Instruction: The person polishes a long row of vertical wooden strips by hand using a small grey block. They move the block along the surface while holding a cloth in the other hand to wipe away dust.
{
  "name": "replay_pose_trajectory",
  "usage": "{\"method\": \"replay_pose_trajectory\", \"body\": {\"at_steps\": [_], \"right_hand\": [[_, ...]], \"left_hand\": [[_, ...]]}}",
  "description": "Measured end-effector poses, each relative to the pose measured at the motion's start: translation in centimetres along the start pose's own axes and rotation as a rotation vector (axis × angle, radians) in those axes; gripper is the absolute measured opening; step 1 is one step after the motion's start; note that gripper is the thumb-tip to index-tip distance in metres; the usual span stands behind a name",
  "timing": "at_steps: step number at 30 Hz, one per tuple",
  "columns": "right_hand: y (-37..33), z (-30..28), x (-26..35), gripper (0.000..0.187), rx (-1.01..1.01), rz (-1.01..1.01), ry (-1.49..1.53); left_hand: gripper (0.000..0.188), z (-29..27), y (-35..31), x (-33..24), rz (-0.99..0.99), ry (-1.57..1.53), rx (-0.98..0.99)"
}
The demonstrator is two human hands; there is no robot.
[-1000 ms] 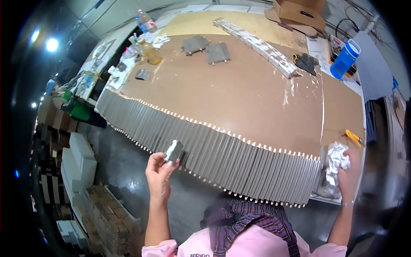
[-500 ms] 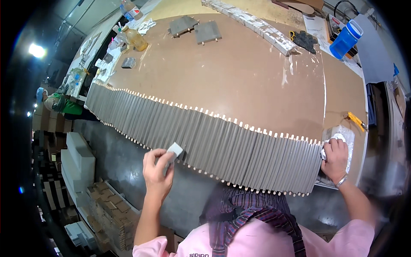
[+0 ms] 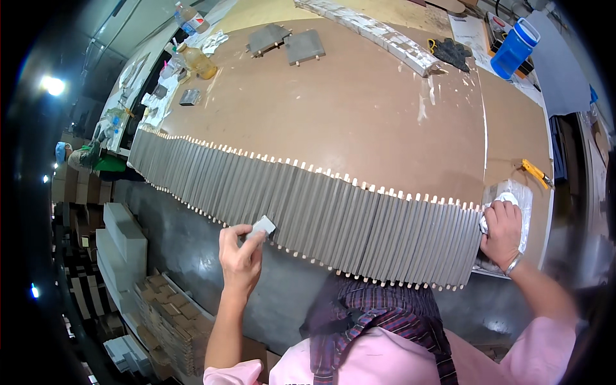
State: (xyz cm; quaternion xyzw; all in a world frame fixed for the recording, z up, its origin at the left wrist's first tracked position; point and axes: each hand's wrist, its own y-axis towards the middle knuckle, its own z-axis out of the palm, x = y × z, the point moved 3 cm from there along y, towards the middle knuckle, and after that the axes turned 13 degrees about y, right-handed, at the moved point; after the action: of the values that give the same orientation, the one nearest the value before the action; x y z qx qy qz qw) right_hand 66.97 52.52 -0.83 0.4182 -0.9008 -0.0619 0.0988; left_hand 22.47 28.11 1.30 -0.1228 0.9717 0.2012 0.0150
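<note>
A long row of grey panels point(image 3: 308, 212) stands packed side by side, with pale wooden pegs poking out along both long edges. At the row's near edge, left of centre, my left hand point(image 3: 241, 255) pinches a small light-grey block point(image 3: 263, 226) between thumb and fingers. The block is over the panels; whether it touches them I cannot tell. At the row's right end, my right hand point(image 3: 502, 228) is closed on a crumpled white cloth point(image 3: 505, 197). Beneath that hand lies a clear plastic-wrapped bundle point(image 3: 523, 192), partly hidden.
Beyond the row, two grey pegged squares point(image 3: 305, 47) and a paint-spattered bar point(image 3: 372, 35) lie on the brown table point(image 3: 359, 115). A yellow cutter point(image 3: 536, 173), blue bottle point(image 3: 515, 48) and dark glove point(image 3: 450, 54) are at right. Bottles point(image 3: 197, 61) stand far left; another person point(image 3: 96, 159) is beyond.
The view has shifted slightly. My left hand has tilted the light-grey block and its fingers have shifted a little on it. My right hand keeps its place on the cloth.
</note>
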Motion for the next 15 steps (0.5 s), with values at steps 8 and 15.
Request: {"method": "replay_pose_trajectory", "body": {"at_steps": [8, 15], "right_hand": [[0.1, 0.1, 0.1, 0.039, 0.008, 0.003, 0.022], [-0.2, 0.1, -0.2, 0.037, 0.002, 0.029, 0.032]], "left_hand": [[0.04, 4.1, 8.0, 0.9, -0.011, -0.104, -0.115], [0.044, 3.2, 4.9, 1.1, 0.021, -0.137, -0.016]]}}
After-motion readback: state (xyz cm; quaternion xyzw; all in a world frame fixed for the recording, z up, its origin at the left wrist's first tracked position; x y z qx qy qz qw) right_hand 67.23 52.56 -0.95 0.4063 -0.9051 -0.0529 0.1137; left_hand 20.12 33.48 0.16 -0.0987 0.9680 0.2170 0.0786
